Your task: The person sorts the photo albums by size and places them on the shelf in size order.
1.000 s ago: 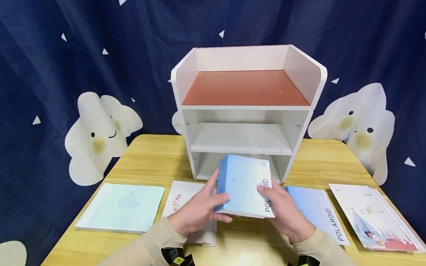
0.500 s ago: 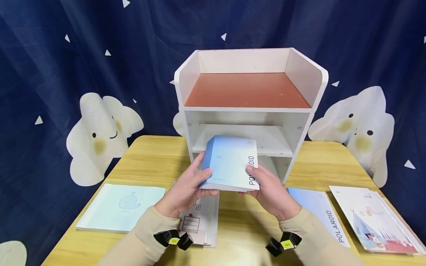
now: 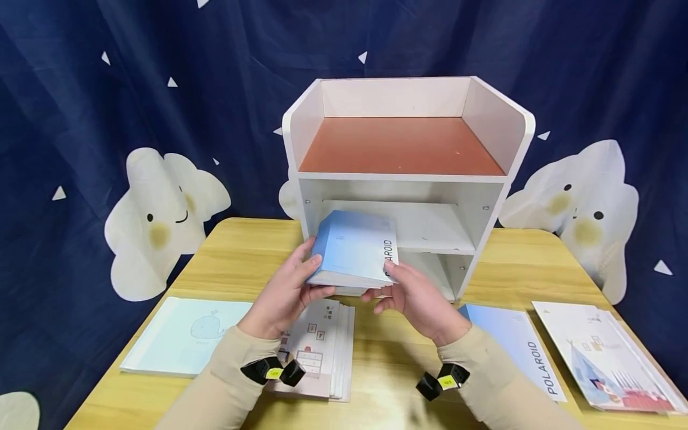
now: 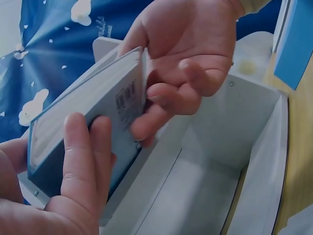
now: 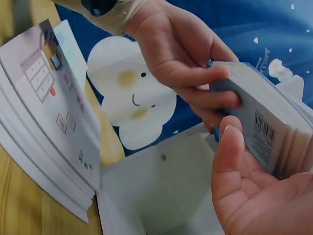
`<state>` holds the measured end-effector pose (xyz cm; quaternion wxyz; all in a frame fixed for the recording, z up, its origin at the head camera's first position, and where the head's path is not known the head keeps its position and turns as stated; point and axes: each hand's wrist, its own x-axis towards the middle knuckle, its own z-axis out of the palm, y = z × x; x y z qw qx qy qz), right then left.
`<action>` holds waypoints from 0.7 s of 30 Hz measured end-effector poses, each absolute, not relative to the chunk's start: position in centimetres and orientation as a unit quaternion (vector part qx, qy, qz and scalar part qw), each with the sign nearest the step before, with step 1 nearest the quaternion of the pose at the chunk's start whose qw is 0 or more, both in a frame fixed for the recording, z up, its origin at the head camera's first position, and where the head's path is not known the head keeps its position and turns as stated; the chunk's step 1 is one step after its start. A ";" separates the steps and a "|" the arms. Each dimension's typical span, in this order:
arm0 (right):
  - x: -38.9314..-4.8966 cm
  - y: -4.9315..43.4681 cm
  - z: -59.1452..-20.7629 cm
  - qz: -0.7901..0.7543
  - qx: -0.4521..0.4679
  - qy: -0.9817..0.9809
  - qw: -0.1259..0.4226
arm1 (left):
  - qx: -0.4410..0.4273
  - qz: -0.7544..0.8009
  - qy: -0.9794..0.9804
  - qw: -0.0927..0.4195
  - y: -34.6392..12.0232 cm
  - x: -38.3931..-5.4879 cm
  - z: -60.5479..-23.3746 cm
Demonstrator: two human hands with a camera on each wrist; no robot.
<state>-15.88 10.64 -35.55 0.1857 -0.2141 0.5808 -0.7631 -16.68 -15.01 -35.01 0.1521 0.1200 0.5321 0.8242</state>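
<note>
A thick, pale blue photo album (image 3: 355,245) marked POLAROID is held tilted in front of the white shelf's middle opening. My left hand (image 3: 280,294) grips its spine side, thumb on the cover and fingers beneath. At the opposite edge my right hand (image 3: 421,303) has its thumb on the cover, with the fingers loosely bent below. In the left wrist view a barcode shows on the album's back cover (image 4: 122,105), and two left fingers (image 4: 78,152) lie against it. White page edges (image 5: 264,93) face the right wrist camera.
The white shelf unit (image 3: 400,177) with a red-brown top stands at the table's back. A whale-print book (image 3: 188,334) lies left, and several illustrated books (image 3: 317,358) lie below my left hand. At right are another POLAROID album (image 3: 516,340) and more illustrated books (image 3: 602,358).
Both hands have carried the album forward, up and leftward, from before the lower opening to the middle one. The right fingers have loosened underneath it.
</note>
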 end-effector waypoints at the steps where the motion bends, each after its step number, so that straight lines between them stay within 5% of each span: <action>1: -15.9 10.6 -35.6 -0.760 -0.213 0.585 0.187 | 0.115 0.825 0.534 0.146 -15.1 -16.7 -35.1; 14: -18.1 9.7 -35.2 -0.667 -0.175 0.703 0.173 | 0.082 0.855 0.499 0.115 -15.8 -17.5 -35.8; 18: -17.9 11.0 -33.9 -0.543 -0.170 0.817 0.093 | 0.074 0.858 0.494 0.120 -15.7 -17.6 -35.9; 21: -16.9 12.5 -32.1 -0.428 -0.181 0.885 -0.021 | 0.070 0.854 0.501 0.119 -15.8 -17.7 -35.7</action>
